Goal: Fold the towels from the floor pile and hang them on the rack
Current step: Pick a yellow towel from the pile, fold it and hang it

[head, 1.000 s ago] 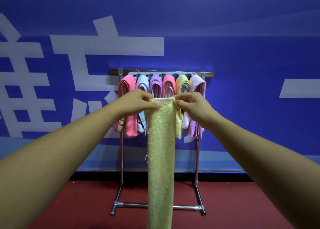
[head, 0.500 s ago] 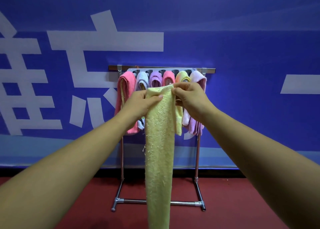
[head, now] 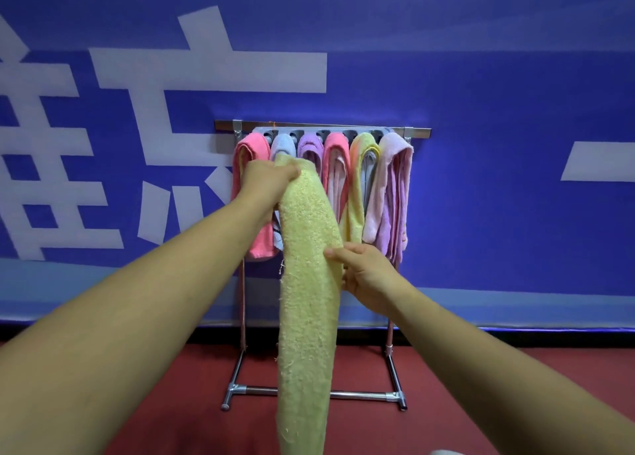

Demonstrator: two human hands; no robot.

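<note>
A long pale yellow towel, folded into a narrow strip, hangs down in front of me. My left hand pinches its top end, raised in front of the rack's left side. My right hand grips the towel's right edge about halfway down. Behind stands a metal rack with several folded towels draped over its pegs: pink, pale blue, purple, pink, yellow-green and lilac. The towel covers parts of the blue and purple ones.
The rack stands on a red floor against a blue wall banner with large white characters. Its base bar and feet spread forward on the floor. A pale object shows at the bottom edge.
My right hand let go of the towel's top and slid down to its middle edge. My left hand now holds the top alone, shifted left toward the rack.
</note>
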